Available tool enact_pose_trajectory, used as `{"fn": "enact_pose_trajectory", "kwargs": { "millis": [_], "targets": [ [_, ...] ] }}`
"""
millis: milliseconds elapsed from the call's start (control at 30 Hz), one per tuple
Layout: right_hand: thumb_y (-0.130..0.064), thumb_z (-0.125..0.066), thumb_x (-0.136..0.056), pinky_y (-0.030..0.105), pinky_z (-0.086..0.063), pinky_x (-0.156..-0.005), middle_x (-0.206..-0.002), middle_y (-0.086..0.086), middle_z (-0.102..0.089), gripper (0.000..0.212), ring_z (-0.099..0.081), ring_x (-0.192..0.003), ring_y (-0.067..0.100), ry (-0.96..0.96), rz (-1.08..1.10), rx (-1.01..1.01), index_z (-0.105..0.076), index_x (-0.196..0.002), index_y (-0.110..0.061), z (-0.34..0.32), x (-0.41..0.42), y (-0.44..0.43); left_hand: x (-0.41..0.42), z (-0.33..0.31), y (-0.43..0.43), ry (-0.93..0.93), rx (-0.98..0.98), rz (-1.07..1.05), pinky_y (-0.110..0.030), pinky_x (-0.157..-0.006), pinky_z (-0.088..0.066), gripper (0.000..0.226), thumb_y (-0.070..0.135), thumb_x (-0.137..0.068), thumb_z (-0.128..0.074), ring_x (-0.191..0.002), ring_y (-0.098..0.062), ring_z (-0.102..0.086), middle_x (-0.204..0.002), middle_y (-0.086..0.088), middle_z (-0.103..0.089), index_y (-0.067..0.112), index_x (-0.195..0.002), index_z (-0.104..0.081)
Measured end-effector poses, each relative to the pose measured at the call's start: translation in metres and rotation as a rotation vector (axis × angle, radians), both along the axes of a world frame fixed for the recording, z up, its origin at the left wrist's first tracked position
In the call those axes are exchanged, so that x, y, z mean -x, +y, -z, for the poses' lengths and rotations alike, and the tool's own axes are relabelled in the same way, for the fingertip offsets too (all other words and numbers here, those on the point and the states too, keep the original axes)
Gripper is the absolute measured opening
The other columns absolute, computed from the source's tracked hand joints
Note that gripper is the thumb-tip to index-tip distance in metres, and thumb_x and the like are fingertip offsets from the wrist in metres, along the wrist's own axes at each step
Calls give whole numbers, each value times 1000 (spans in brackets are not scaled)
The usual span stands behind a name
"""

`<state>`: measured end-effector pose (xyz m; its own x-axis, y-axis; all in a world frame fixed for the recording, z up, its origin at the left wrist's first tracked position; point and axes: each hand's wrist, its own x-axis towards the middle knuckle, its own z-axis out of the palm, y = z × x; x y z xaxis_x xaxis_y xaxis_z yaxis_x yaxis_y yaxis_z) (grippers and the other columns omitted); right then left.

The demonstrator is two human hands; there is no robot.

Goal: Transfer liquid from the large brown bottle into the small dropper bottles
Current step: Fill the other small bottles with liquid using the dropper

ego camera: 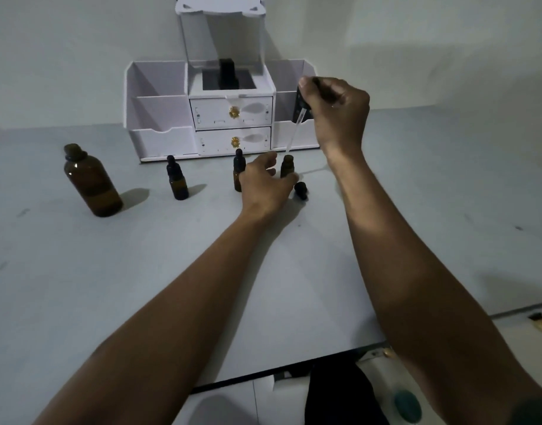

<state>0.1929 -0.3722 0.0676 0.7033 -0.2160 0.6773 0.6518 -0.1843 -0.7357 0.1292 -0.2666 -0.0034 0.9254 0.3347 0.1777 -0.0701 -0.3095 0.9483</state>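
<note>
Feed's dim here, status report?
Right hand pinching dropper over open small bottle. Left hand steadying it. Loose cap beside it.

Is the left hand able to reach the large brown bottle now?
Probably yes. The left hand is by the open small bottle; the large brown bottle stands further left, with only one capped dropper bottle near the path.

Large brown bottle (pixel 92 182): amber glass, glossy, smooth. Small dropper bottles (pixel 177 179): same dark amber glass, with matt black rubber-like tops. Pipette (pixel 294 134): clear, thin, glass or plastic, cannot tell. Organizer (pixel 223 108): white plastic board, smooth and matt, with small golden metallic knobs (pixel 234 111). Table (pixel 141 271): pale, smooth, matt surface.
</note>
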Motion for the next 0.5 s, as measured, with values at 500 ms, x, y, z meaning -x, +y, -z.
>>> {"fn": "enact_pose_trajectory", "kwargs": {
  "millis": [500],
  "targets": [
    [-23,-79,-78,32,-60,-69,-69,-4,-70,17,-72,-68,15,31,24,102,-79,-81,-7,11,0,9,-4,4,4,-69,-47,-1,-3,-81,-48,30,2,-83,-73,-91,-5,-70,-96,4,-75,10,-112,-76]
  ]
}}
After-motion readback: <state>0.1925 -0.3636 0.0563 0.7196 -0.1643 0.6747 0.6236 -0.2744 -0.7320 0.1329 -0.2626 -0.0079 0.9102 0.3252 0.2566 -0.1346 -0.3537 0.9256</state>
